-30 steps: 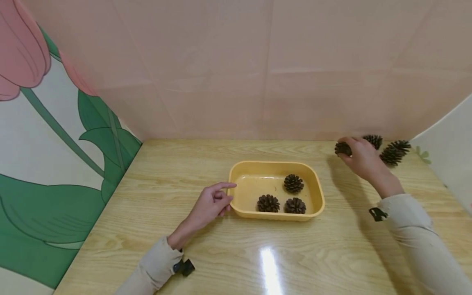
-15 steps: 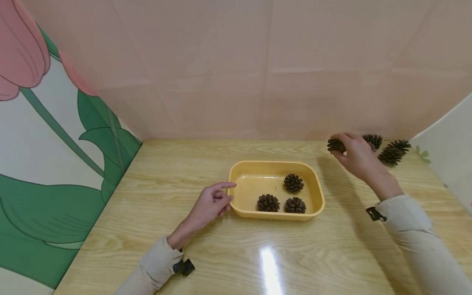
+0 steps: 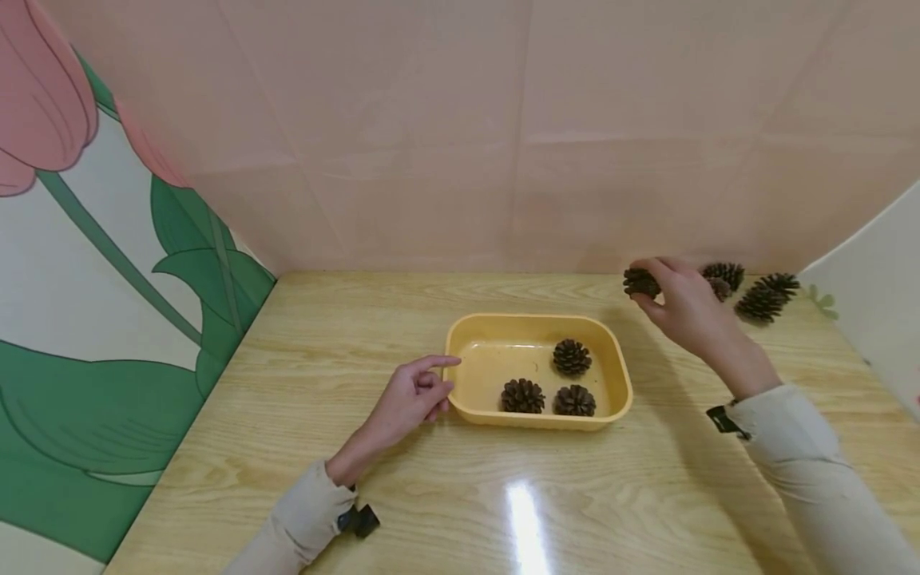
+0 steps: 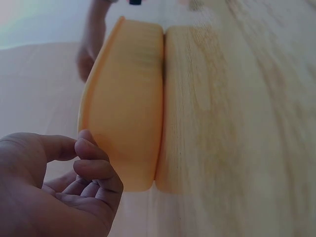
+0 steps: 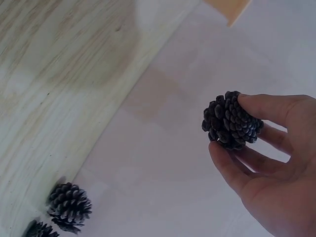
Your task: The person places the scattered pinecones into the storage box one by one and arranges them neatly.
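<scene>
My right hand (image 3: 686, 307) holds a brown pinecone (image 3: 641, 283) between thumb and fingers, raised over the back right of the table. The right wrist view shows the pinecone (image 5: 231, 121) at the fingertips, its scales spread. A yellow plastic tray (image 3: 474, 416) with rounded corners stands mid-table, with three pinecones inside, one of them a pinecone (image 3: 572, 357) towards the back right corner. My left hand (image 3: 410, 399) pinches the tray's left rim, index finger over the edge and thumb against the outside wall. In the left wrist view its fingers lie at the tray wall (image 4: 126, 108).
Behind my right hand, more pinecones lie by the back wall, among them a longer pinecone (image 3: 767, 298) at the right. A pink-beige wall covering (image 3: 402, 160) closes off the back of the wooden table (image 3: 345, 319). Printed panels flank both sides.
My right hand has moved left and slightly up with the pinecone, away from the other pinecones. My left hand and the tray have stayed in place.
</scene>
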`<state>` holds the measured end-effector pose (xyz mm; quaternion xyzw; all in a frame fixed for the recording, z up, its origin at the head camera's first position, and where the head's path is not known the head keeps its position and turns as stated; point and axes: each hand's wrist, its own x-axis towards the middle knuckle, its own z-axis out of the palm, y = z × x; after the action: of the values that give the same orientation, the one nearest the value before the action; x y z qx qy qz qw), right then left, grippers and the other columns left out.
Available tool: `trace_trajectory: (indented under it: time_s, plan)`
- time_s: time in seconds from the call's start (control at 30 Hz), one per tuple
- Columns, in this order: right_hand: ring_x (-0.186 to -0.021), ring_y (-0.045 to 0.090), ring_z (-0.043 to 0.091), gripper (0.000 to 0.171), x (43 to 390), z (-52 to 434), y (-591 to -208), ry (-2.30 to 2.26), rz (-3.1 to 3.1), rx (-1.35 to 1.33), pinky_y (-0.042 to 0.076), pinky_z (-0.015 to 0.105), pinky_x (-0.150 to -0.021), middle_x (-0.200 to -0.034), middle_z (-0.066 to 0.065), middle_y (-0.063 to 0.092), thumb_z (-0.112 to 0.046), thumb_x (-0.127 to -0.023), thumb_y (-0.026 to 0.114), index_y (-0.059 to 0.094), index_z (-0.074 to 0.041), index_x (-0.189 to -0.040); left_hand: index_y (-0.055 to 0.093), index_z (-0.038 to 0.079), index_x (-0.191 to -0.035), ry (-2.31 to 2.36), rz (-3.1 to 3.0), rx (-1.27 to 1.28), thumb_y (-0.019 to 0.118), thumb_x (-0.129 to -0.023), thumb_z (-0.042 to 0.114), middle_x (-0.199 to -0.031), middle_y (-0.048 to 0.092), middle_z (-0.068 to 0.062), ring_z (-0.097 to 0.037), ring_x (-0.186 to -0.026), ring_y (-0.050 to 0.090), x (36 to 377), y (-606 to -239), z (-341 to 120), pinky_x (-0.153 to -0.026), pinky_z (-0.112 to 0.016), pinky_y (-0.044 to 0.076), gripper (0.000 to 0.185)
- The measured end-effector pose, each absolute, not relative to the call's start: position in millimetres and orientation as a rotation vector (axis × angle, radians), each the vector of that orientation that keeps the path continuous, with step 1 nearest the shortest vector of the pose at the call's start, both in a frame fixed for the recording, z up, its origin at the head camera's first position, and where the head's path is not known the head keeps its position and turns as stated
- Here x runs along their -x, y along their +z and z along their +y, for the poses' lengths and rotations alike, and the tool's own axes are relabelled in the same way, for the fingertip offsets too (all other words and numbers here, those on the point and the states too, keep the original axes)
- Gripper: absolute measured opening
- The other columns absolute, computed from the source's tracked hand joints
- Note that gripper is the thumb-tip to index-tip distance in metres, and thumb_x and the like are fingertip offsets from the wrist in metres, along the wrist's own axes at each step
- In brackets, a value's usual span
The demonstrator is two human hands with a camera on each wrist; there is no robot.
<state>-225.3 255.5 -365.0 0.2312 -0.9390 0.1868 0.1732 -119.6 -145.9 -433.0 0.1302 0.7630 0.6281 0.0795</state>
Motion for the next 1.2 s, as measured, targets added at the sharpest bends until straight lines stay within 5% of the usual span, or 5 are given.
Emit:
trace_trajectory:
  time_s: [0.5, 1.2]
  plan:
    - [-0.096, 0.062, 0.041, 0.044, 212.8, 231.5, -358.1, 0.516, -2.545, -0.782, 0.053, 0.056, -0.077, -0.115, 0.023, 0.06, 0.003, -0.085, 0.075, 0.059, 0.002, -0.125, 0.058, -0.001, -0.135, 1.882, 2.291, -0.39, 0.059, -0.099, 0.002, -0.069, 0.062, -0.007, -0.014, -0.051, 0.051, 118.3, -431.1, -145.5, -0.045, -0.021, 0.042, 0.036]
    - [-0.105, 0.059, 0.039, 0.046, 197.7, 195.7, -353.2, 0.522, -2.497, -0.943, 0.051, 0.054, -0.088, -0.116, 0.02, 0.062, 0.002, -0.082, 0.079, 0.061, 0.003, -0.124, 0.058, -0.002, -0.134, 1.878, 2.293, -0.387, 0.059, -0.099, 0.002, -0.07, 0.062, -0.01, -0.015, -0.052, 0.052, 119.3, -432.5, -145.8, -0.045, -0.022, 0.042, 0.036]
